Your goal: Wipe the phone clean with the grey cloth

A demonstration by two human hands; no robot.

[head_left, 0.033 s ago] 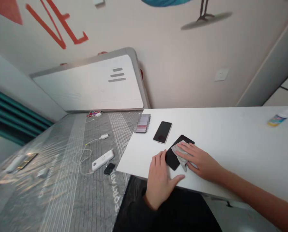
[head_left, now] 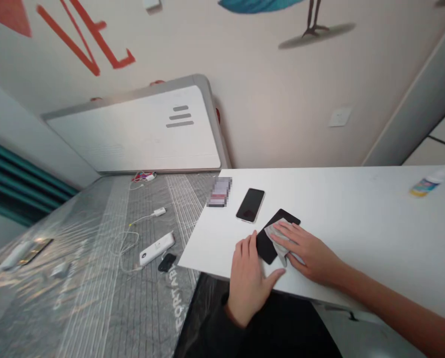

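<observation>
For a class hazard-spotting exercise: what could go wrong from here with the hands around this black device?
The black device lies close to the neighbouring phone, so pressing on the grey cloth under the right hand might slide it into that phone's glass. The left hand sits at the edge of the white table, where a knock could send something onto the grey surface beyond.

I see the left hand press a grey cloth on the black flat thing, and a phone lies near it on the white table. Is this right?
Not quite: the head view shows the right hand, not the left, pressing the grey cloth on the black flat thing. The phone does lie near it on the white table.
</observation>
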